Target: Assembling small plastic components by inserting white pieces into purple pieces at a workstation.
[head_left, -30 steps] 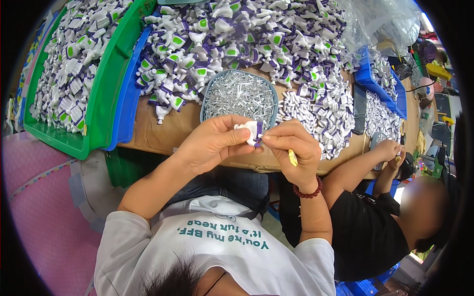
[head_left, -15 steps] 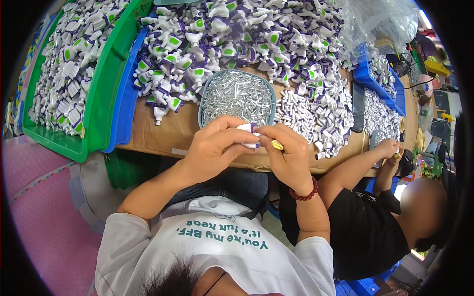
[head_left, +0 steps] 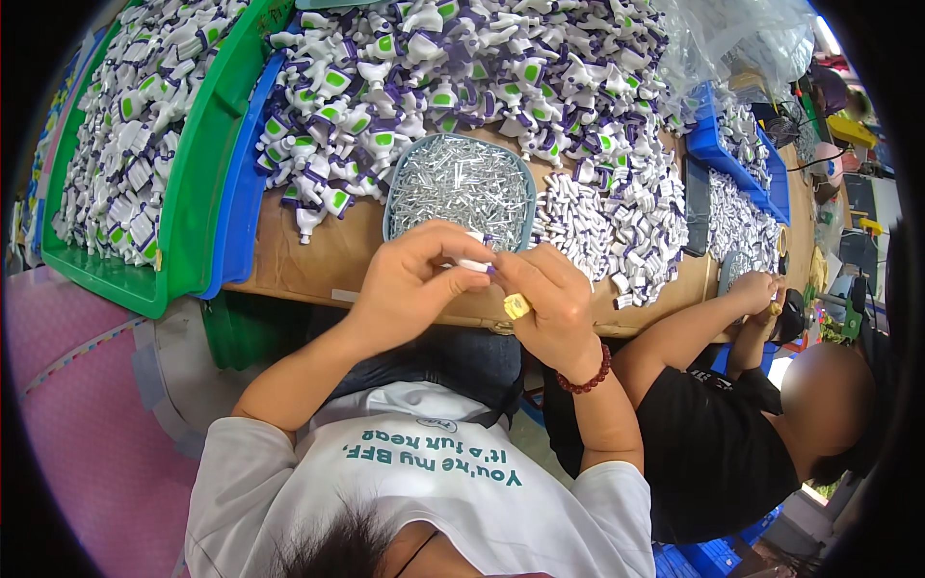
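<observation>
In front of my body, over the near rim of the pin tray, my left hand (head_left: 409,289) pinches a small white and purple plastic piece (head_left: 472,265) between thumb and fingers. My right hand (head_left: 559,303) meets it from the right, its fingertips closed at the end of that piece. A yellow rounded end of some object (head_left: 516,306) sticks out of the right hand; the rest is hidden in the grip. Just beyond my hands stands a grey-blue tray (head_left: 388,214) full of short silvery metal pins (head_left: 462,183).
Behind the tray spreads a heap of white, purple and green plastic parts (head_left: 443,96). Smaller white and purple pieces (head_left: 578,217) lie to its right. At left stand a green crate (head_left: 183,222) and a blue one (head_left: 234,226). A co-worker (head_left: 684,424) sits close on my right.
The plastic piece has turned between my fingers. My right hand has rolled and shifted slightly left and down, showing more of the yellow end.
</observation>
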A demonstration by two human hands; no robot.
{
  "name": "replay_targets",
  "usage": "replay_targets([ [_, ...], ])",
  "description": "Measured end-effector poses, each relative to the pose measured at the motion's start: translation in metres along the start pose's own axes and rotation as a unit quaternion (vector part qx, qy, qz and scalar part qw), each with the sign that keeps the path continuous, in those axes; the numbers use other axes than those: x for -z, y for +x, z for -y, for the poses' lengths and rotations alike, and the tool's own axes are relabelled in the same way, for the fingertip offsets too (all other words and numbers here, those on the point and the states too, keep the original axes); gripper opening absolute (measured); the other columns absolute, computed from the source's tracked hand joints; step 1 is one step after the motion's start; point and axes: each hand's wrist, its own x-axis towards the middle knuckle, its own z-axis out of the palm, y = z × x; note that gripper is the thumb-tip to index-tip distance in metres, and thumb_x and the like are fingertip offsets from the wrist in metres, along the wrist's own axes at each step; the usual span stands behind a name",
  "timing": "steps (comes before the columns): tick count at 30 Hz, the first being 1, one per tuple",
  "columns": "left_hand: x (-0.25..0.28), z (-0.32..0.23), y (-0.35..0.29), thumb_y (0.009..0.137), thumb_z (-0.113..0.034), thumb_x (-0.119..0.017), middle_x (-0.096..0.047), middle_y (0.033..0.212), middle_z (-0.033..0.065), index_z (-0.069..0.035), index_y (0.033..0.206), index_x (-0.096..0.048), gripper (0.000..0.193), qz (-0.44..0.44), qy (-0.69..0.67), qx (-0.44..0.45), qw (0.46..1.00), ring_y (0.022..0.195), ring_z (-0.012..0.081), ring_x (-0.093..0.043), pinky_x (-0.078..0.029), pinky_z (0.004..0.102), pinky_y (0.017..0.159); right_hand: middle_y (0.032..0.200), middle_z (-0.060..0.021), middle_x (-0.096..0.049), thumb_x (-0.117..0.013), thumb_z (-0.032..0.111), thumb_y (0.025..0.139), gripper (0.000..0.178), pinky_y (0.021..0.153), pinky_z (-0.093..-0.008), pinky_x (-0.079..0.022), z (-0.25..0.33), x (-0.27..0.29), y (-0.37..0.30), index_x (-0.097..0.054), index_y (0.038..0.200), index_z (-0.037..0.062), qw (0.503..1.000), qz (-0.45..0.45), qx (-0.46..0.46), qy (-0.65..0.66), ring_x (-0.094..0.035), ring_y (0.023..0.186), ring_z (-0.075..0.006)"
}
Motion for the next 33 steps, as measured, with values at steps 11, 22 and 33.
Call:
replay_targets([
  [11,0.009,-0.010,0.001,0.085,-0.001,-0.057,-0.060,0.104,0.0106,0.000,0.099,-0.056,0.014,-0.029,-0.238,0.167,0.956,0.087,0.0183,-0.063,-0.052,0.0249,0.075,0.078,-0.0116,-0.060,-0.061,0.000,0.071,0.025,0.060,-0.0370,-0.047,-0.042,0.039,0.010,-0.062,0.095,0.0059,0.983,0.039,-0.173,-0.053,-0.058,0.070,-0.0289],
  [22,0.013,-0.026,0.002,0.088,-0.003,-0.053,-0.060,0.102,0.0089,-0.001,0.111,-0.055,0.023,-0.008,-0.263,0.203,0.943,0.088,0.0144,-0.060,-0.049,0.0231,0.073,0.085,-0.0116,-0.056,-0.063,0.008,0.072,0.014,0.068,-0.0396,-0.047,-0.111,0.062,-0.001,-0.062,0.087,0.0075,0.875,0.041,-0.239,-0.418,-0.056,0.086,-0.0294],
  [33,0.008,-0.021,0.004,0.086,-0.005,-0.057,-0.062,0.098,0.0114,0.000,0.108,-0.055,0.023,0.012,-0.195,0.168,0.966,0.081,0.0172,-0.064,-0.050,0.0236,0.068,0.082,0.0005,-0.059,-0.066,0.001,0.078,0.026,0.071,-0.0188,-0.045,-0.003,0.039,0.026,-0.058,0.103,0.0011,0.910,-0.072,-0.298,0.278,-0.054,0.078,-0.0058],
])
